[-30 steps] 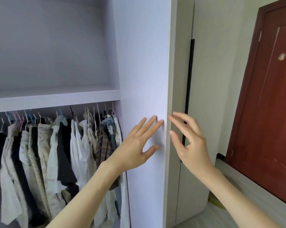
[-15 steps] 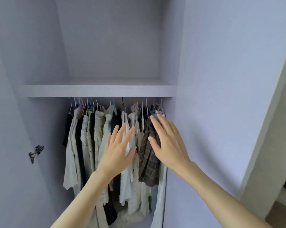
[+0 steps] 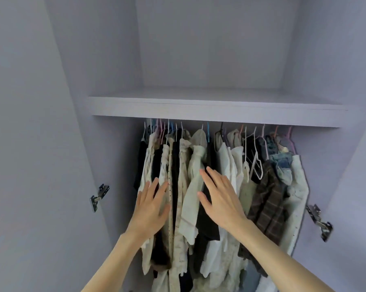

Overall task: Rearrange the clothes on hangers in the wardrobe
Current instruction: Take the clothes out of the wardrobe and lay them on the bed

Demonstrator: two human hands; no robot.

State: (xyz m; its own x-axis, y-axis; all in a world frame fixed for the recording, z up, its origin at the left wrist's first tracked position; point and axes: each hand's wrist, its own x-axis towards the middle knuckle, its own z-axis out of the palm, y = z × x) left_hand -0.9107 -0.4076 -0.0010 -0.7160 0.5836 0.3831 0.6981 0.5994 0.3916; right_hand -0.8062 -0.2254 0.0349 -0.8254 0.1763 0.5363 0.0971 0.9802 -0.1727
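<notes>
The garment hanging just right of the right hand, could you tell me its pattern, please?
The garment is a dark brown plaid, seen in the head view, the only one.

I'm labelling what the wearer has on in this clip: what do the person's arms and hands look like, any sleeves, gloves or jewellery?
Both forearms are bare as far as the frame shows, with no sleeve in view. The left hand and the right hand wear no gloves, and no ring, watch or bracelet shows on the fingers or wrists. No markings are visible either.
</notes>
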